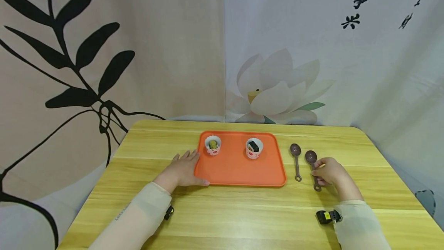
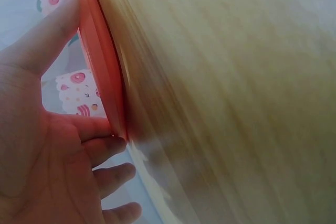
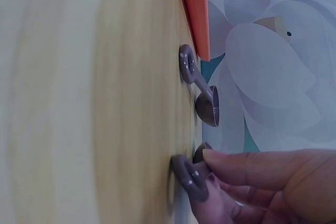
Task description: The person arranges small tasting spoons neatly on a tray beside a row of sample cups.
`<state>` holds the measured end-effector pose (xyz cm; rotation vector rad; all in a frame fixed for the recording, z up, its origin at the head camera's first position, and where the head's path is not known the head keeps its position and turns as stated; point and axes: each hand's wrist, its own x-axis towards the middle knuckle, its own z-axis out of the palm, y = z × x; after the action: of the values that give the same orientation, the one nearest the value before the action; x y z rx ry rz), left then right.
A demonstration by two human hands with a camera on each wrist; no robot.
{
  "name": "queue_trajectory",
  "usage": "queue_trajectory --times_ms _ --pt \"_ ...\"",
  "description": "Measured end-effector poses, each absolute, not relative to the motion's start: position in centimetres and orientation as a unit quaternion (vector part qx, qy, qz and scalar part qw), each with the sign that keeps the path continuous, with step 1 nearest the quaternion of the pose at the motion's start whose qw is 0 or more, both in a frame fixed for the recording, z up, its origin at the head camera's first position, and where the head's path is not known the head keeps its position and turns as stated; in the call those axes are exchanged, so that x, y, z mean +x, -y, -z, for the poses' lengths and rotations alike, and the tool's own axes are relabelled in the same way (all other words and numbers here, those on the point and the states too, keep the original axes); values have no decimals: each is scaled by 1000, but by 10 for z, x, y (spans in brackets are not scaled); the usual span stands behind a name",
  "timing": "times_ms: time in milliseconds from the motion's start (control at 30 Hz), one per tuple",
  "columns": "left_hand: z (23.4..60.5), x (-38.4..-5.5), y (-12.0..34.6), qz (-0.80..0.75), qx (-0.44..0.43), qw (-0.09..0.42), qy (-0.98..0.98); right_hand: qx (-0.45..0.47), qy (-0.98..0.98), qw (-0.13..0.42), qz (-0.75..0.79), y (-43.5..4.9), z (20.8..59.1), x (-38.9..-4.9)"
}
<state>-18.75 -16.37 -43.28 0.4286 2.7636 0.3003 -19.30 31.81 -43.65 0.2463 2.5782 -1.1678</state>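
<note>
An orange tray point(image 1: 239, 173) lies on the table, bearing two patterned paper cups. The left cup point(image 1: 212, 150) holds something green; in the right cup point(image 1: 253, 152) sits a dark-and-white piece. My left hand point(image 1: 183, 169) rests at the tray's left corner, fingers extended and touching its edge, as the left wrist view also shows. To the right of the tray lie two brown spoons with ring-ended handles. My right hand point(image 1: 328, 172) pinches the handle of the right spoon point(image 1: 311, 157) between thumb and fingers. The other spoon point(image 1: 296, 150) lies beside it, untouched.
The light wooden table point(image 1: 243, 219) ends at a back edge close behind the tray. Beyond it hangs a pale curtain point(image 1: 173, 49) printed with dark leaves and a lotus flower. A small black device point(image 1: 326, 216) is strapped at the right wrist.
</note>
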Motion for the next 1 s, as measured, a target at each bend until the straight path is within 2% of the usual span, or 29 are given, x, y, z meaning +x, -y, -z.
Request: queue_trajectory --times_ms 1000 --pt "435 -189 165 -102 153 166 -969 79 -901 134 406 -315 424 -188"
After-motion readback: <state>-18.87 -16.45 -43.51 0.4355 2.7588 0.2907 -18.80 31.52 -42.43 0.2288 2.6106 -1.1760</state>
